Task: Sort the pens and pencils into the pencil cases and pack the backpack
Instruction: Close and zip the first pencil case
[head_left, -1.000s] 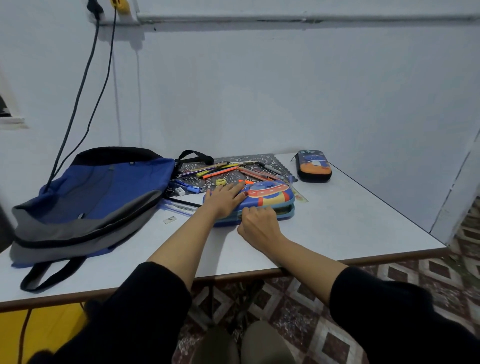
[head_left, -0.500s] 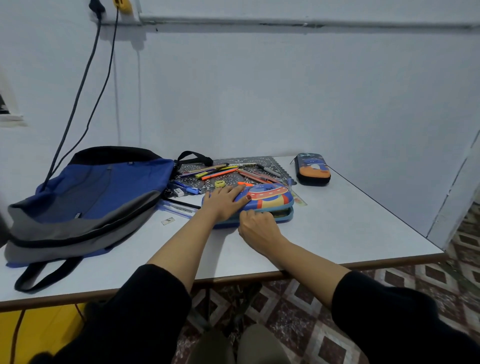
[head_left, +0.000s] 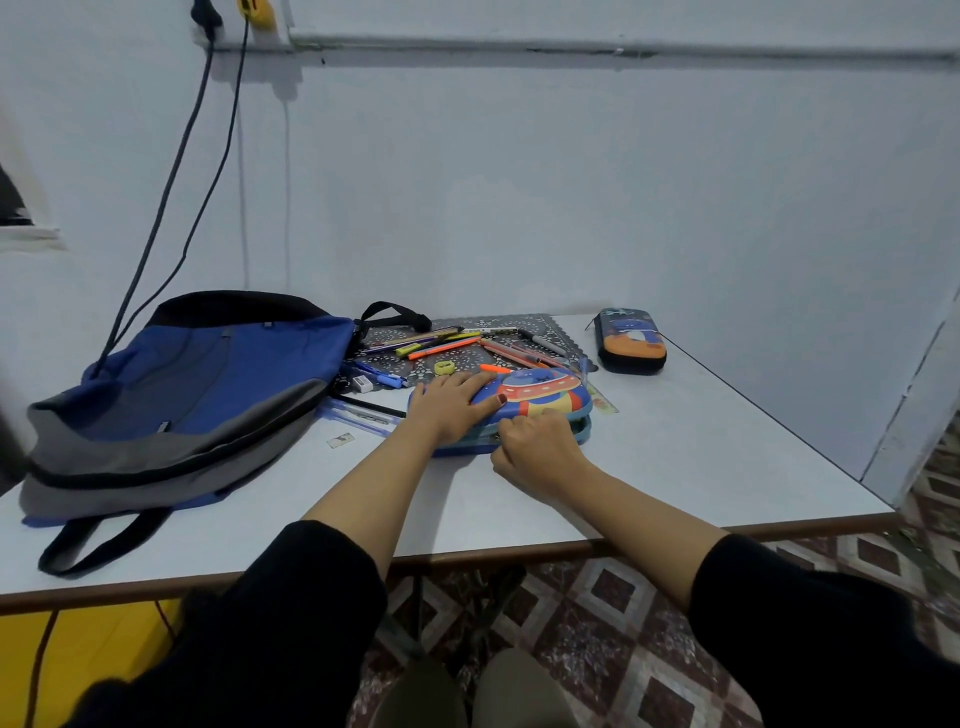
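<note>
Right hand (head_left: 540, 452) edged along pencil case (head_left: 543, 391), fingertips hidden, perhaps pinching it.

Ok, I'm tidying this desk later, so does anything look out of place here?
Yes. Pens and pencils lie scattered at odd angles on the patterned mat; a ruler pokes out from under the spaceship pencil case; a small tag lies loose near the backpack.
</note>
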